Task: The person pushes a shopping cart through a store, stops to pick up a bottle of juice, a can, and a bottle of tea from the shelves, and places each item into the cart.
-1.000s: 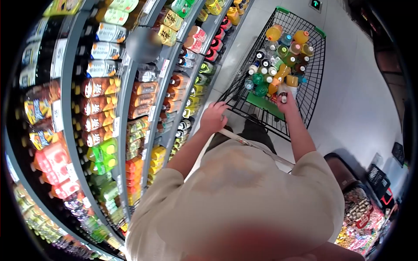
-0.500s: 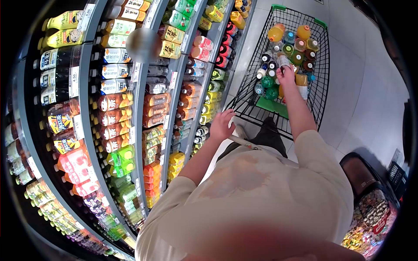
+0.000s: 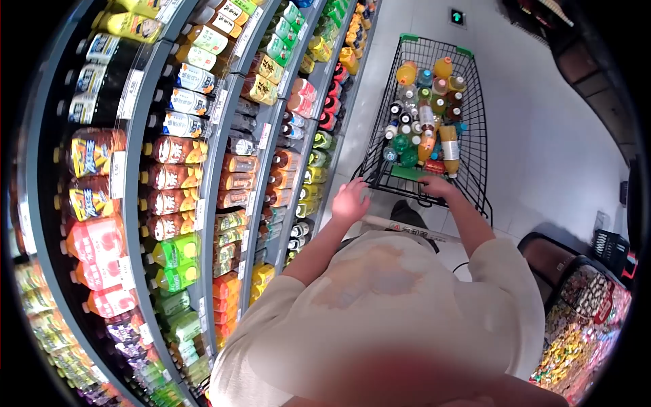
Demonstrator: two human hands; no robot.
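Note:
Ahead stands a black wire shopping cart [image 3: 480, 129] with green corner pieces, holding several drink bottles. My left hand [image 3: 350, 201] is beside the cart's near left corner, fingers spread and holding nothing. At the cart's near edge, my right hand [image 3: 436, 186] is by the green handle part [image 3: 407, 173]; its fingers are bent, and whether they grip the bar is hard to see. In the cart, a clear bottle [image 3: 426, 117] lies on top of others, and an orange juice bottle [image 3: 449, 146] lies near the right side.
Shelves [image 3: 227, 122] packed with bottled drinks line the left side. At the lower right is a bin of wrapped sweets [image 3: 576, 339], with a black basket [image 3: 610, 251] behind it. A green arrow sign [image 3: 458, 17] is on the floor beyond the cart.
My right hand has drawn back from the bottles to the cart's near edge, and the clear bottle it touched lies in the cart. The view has shifted.

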